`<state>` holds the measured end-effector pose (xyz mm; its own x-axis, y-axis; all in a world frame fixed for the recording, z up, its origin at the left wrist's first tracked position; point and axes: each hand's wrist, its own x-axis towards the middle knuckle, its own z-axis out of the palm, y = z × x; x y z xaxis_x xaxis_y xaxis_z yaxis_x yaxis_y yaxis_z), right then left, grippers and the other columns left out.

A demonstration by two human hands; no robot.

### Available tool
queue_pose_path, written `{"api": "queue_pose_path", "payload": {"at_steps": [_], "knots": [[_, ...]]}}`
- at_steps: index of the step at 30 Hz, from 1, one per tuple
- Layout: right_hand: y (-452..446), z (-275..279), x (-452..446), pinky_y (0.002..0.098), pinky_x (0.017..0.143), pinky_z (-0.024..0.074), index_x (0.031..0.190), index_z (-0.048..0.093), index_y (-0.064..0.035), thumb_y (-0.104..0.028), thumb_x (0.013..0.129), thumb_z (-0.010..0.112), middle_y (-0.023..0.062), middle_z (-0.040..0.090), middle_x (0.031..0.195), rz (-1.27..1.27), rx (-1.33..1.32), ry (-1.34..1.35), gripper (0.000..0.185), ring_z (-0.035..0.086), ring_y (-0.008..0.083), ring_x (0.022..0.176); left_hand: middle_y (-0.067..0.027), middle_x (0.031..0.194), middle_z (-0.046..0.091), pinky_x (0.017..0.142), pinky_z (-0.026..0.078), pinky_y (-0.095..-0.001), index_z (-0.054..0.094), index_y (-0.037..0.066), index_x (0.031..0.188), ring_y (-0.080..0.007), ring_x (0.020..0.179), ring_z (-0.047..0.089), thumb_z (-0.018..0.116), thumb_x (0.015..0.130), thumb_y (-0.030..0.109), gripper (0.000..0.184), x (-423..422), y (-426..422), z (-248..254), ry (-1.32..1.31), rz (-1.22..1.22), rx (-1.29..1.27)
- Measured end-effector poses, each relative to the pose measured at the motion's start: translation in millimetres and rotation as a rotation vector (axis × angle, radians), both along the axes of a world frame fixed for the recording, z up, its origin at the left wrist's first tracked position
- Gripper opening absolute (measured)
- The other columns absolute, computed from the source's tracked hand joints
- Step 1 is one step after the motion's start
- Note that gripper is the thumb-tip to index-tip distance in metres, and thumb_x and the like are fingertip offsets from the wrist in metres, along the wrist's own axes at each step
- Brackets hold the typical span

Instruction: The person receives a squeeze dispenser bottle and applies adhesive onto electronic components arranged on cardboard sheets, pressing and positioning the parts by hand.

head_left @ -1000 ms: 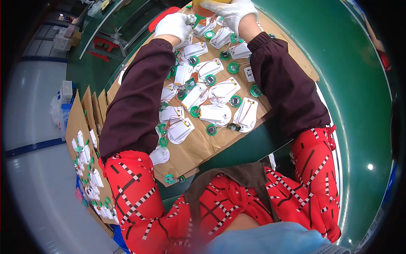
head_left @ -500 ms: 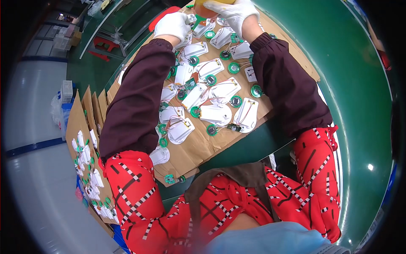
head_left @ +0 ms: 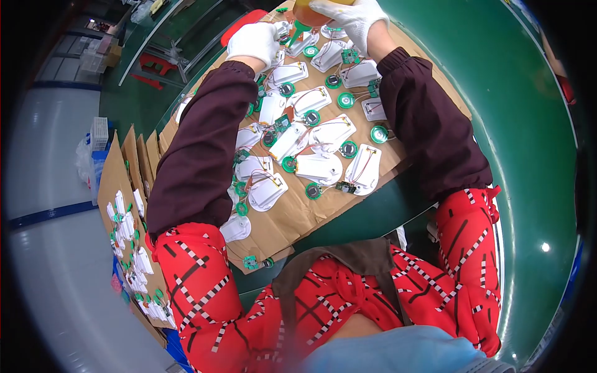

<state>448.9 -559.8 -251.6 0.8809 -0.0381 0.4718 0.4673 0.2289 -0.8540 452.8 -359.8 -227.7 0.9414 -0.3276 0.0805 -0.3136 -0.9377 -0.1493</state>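
At the far edge of the cardboard, my right hand [head_left: 356,23] in a white glove grips an amber bottle [head_left: 311,15] with a green tapered nozzle [head_left: 299,31]. The nozzle points down and left among the white parts. My left hand [head_left: 254,45], also gloved, is closed at the edge of a white plastic housing [head_left: 282,28] just left of the nozzle; its fingertips are partly hidden. Several white housings [head_left: 318,166] lie on the cardboard sheet [head_left: 292,217], wired to round green-rimmed speakers [head_left: 348,148] and small green circuit boards [head_left: 282,123].
The cardboard lies on a green table [head_left: 497,81]. To my left, more cardboard sheets [head_left: 112,168] stand tilted, one bearing similar white parts [head_left: 127,227]. A red stool [head_left: 152,68] and a white crate [head_left: 99,133] are farther left.
My right hand and the bottle have shifted slightly, bringing the green nozzle a little lower and more into view. My left hand stays almost in place.
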Motion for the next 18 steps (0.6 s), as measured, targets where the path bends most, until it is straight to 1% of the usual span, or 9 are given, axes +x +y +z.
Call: {"api": "queue_pose_path", "payload": {"at_steps": [6, 7, 9, 10, 12, 15, 18], "knots": [[-9.0, 3.3, 1.1, 0.0298, 0.087, 0.0469, 0.119, 0.057, -0.0030, -0.010, 0.072, 0.077, 0.0062, 0.064, 0.109, 0.074, -0.025, 0.131, 0.051, 0.059, 0.0153, 0.098, -0.0153, 0.090, 0.067, 0.079, 0.051, -0.0394, 0.069, 0.010, 0.095, -0.0318, 0.086, 0.065, 0.064, 0.081, 0.024, 0.021, -0.5, -0.2, -0.2, -0.003, 0.020, 0.017], [-8.5, 2.6, 1.2, 0.0298, 0.087, 0.0469, 0.119, 0.057, -0.0030, -0.010, 0.072, 0.077, 0.0062, 0.064, 0.109, 0.073, -0.026, 0.131, 0.051, 0.059, 0.0153, 0.098, -0.0153, 0.090, 0.067, 0.080, 0.051, -0.0395, 0.069, 0.010, 0.095, -0.0318, 0.087, 0.065, 0.064, 0.081, 0.024, 0.021, -0.4, -0.4, -0.2, 0.000, 0.017, 0.018], [-7.6, 4.5, -1.4, 0.0297, 0.086, 0.0476, 0.118, 0.058, -0.0027, -0.009, 0.073, 0.076, 0.0063, 0.064, 0.107, 0.026, -0.023, 0.029, 0.049, 0.060, 0.0152, 0.097, -0.0153, 0.091, 0.067, 0.080, 0.051, -0.0395, 0.069, 0.011, 0.095, -0.0318, 0.087, 0.065, 0.064, 0.081, 0.025, 0.021, -1.3, -3.3, 1.4, 0.000, 0.029, 0.011], [-7.5, 5.0, -2.4, 0.0297, 0.086, 0.0476, 0.118, 0.058, -0.0027, -0.009, 0.073, 0.076, 0.0063, 0.064, 0.107, 0.025, -0.023, 0.030, 0.049, 0.060, 0.0152, 0.097, -0.0153, 0.091, 0.067, 0.080, 0.051, -0.0395, 0.069, 0.011, 0.095, -0.0318, 0.087, 0.065, 0.065, 0.080, 0.025, 0.021, -1.7, -3.6, 1.6, 0.000, 0.042, 0.006], [-1.9, 7.2, -5.9, 0.0294, 0.084, 0.0485, 0.116, 0.060, -0.0027, -0.008, 0.073, 0.076, 0.0063, 0.065, 0.105, 0.082, 0.078, 0.138, 0.046, 0.061, 0.0156, 0.094, -0.0153, 0.091, 0.067, 0.080, 0.051, -0.0394, 0.069, 0.011, 0.095, -0.0317, 0.087, 0.065, 0.065, 0.080, 0.025, 0.021, -2.5, 1.1, 0.2, -0.001, 0.029, 0.004], [-4.4, 5.3, 2.3, 0.0288, 0.082, 0.0491, 0.115, 0.061, -0.0027, -0.007, 0.073, 0.075, 0.0063, 0.066, 0.104, 0.040, 0.034, 0.123, 0.044, 0.062, 0.0156, 0.092, -0.0152, 0.091, 0.067, 0.079, 0.051, -0.0391, 0.069, 0.011, 0.095, -0.0314, 0.086, 0.065, 0.065, 0.080, 0.024, 0.021, -2.7, 2.4, -1.4, 0.004, 0.025, -0.002], [-1.1, 9.5, 2.3, 0.0290, 0.081, 0.0495, 0.114, 0.061, -0.0028, -0.009, 0.073, 0.076, 0.0065, 0.066, 0.103, 0.047, 0.046, 0.124, 0.044, 0.062, 0.0156, 0.091, -0.0151, 0.091, 0.067, 0.079, 0.051, -0.0387, 0.070, 0.011, 0.094, -0.0311, 0.086, 0.065, 0.065, 0.079, 0.024, 0.021, -5.5, 2.2, -2.5, -0.006, 0.018, -0.008]]}}
